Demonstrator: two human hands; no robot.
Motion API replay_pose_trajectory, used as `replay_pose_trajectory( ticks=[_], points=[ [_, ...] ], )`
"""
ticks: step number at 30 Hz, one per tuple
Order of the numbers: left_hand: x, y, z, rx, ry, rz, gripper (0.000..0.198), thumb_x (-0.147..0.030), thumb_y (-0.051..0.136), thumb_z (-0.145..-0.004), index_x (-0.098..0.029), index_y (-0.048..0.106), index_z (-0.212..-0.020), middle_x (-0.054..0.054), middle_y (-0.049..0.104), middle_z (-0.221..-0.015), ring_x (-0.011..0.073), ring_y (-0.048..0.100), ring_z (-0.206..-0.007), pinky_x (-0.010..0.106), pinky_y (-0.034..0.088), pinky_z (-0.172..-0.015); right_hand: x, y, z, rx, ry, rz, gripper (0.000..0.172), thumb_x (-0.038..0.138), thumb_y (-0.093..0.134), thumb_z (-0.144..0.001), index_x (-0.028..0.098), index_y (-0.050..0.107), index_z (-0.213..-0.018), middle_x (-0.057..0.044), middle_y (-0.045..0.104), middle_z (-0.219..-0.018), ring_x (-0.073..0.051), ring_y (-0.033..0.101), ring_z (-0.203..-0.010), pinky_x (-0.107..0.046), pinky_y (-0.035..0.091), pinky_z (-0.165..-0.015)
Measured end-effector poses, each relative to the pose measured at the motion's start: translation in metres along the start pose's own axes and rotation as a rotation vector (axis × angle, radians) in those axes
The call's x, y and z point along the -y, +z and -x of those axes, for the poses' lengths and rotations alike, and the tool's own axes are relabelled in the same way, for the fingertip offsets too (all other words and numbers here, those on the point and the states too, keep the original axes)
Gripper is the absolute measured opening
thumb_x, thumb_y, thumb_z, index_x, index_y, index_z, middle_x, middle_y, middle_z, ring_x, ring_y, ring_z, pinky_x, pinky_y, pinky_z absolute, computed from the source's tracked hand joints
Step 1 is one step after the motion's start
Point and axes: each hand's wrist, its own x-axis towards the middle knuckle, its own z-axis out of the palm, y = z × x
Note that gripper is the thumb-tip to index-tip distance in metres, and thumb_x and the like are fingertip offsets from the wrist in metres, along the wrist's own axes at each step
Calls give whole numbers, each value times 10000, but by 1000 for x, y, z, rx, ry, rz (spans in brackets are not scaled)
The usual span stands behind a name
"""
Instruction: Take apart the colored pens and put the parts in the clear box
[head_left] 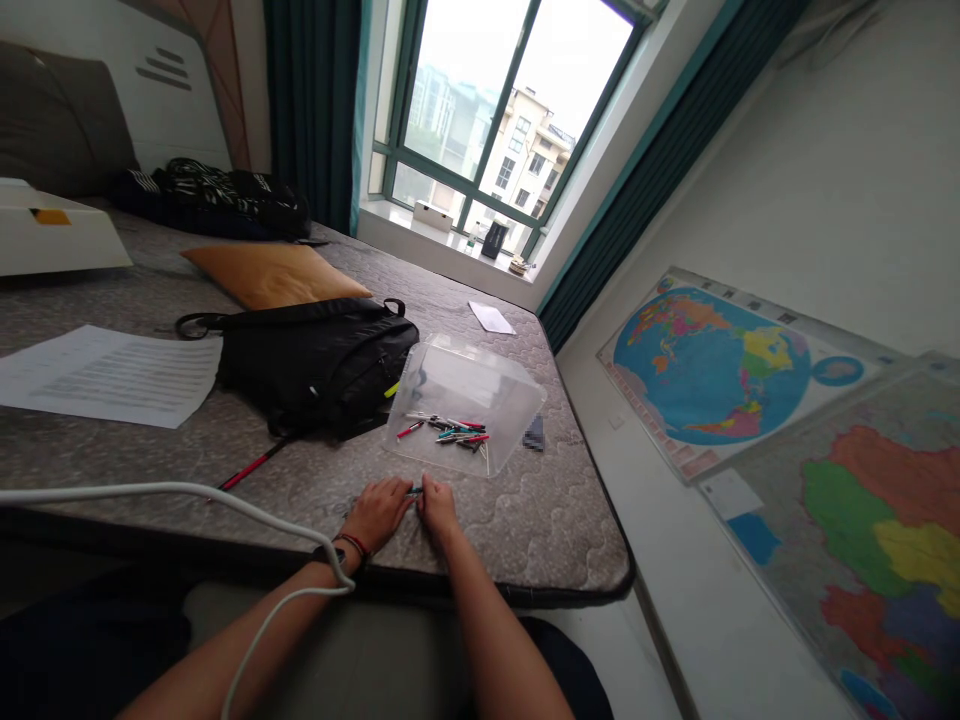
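My left hand (379, 514), with a red band and a dark watch at its wrist, is closed at the near edge of the mattress. Beside it my right hand (437, 504) is closed too. Between the fingertips of both hands is a small dark pen-like piece (414, 491). Just beyond them sits a clear plastic box (517, 400), tilted in view, with several pens (461, 432) in red, teal, black and silver at its near side. A few faint small bits lie by my left hand, too small to name.
A black backpack (315, 365), printed paper (112, 375), brown envelope (277, 275) and red-black stick (251, 469) lie left. A dark patterned item (533, 433) is right of the box. A white cable (225, 497) crosses my left forearm.
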Motion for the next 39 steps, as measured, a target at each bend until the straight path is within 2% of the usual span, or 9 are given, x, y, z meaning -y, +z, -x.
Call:
replay_pose_trajectory(
  ticks=[7,14,19,21,26,34,39],
  points=[
    [1,5,0,14,-71,-22,317,-336,289,-1018,-211,564,-1113,76,667,-1015,226,609,-951,351,400,-821,-6,4,-5,16,-12,105,561,493,369,-953,225,466,-470,39,409,-406,-129,391,-395,-253,310,-462],
    [-1,0,-1,67,-168,-50,376,-293,230,-1014,-183,589,-1001,89,657,-820,234,633,-837,350,404,-779,1,3,1,82,-36,194,562,495,359,-958,222,474,-480,45,391,-407,-133,407,-421,-247,329,-489],
    [0,-1,1,35,-131,9,323,-393,319,-1005,-193,534,-1139,79,673,-925,227,640,-892,327,413,-790,7,0,3,116,-46,174,545,455,353,-961,218,467,-484,40,413,-429,-126,413,-443,-238,350,-517],
    [1,-1,1,52,-100,37,293,-384,360,-996,-207,508,-1176,71,675,-985,217,641,-911,313,416,-788,9,0,3,112,-46,181,546,454,359,-958,218,464,-477,39,409,-425,-124,408,-443,-235,345,-512],
    [1,-2,1,96,-80,62,253,-366,335,-1006,-234,536,-1085,50,665,-1049,198,632,-919,302,419,-796,6,0,0,97,-7,130,551,484,376,-942,226,458,-462,40,389,-411,-126,374,-415,-247,313,-484],
    [-4,-4,1,3,-119,-7,290,-373,343,-1001,-224,587,-1051,76,655,-1023,230,585,-987,347,398,-853,2,0,0,95,-33,95,553,524,372,-933,226,466,-476,42,398,-413,-120,357,-402,-253,289,-473],
    [-3,-6,0,32,-100,6,311,-383,337,-1003,-221,593,-1072,78,668,-1026,231,590,-983,352,400,-857,5,0,1,74,-18,82,535,522,377,-925,230,451,-483,43,395,-415,-127,361,-406,-255,294,-465]
  ],
)
